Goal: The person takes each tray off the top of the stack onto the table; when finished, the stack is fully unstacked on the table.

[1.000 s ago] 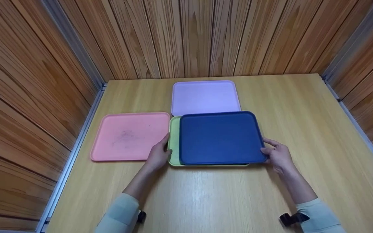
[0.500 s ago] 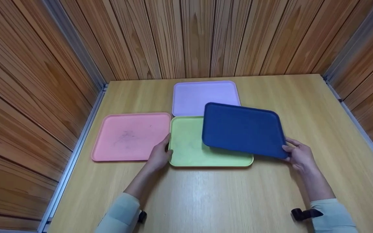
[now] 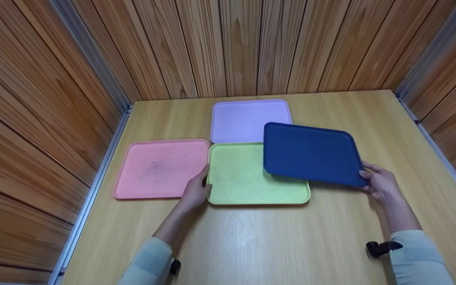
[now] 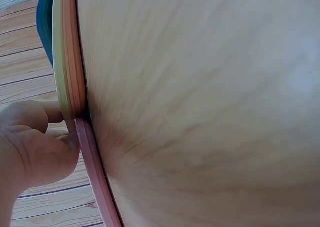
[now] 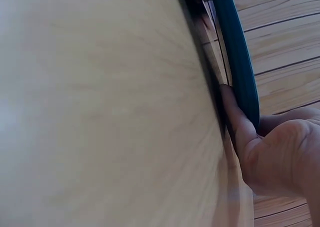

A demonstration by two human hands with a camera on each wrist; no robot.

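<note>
My right hand (image 3: 382, 184) grips the right rim of a dark blue rectangular tray (image 3: 311, 154), with the thumb on top. The blue tray is raised and tilted, overlapping the right part of a green tray (image 3: 236, 174) and a corner of a lilac tray (image 3: 238, 120). In the right wrist view, a finger reaches under the blue tray (image 5: 240, 62). My left hand (image 3: 194, 192) holds the green tray's left rim between thumb and fingers. Orange tray edges (image 4: 74, 52) show beneath the green one in the left wrist view.
A pink tray (image 3: 162, 170) with dark smudges lies left of the green one, partly behind my left hand. Wood-grain panels (image 3: 240, 47) close off the back and both sides of the light wooden table (image 3: 275, 241).
My right hand has lifted the blue tray off the green one and moved it right and away, tilting it and uncovering most of the green tray. The left hand has stayed put.
</note>
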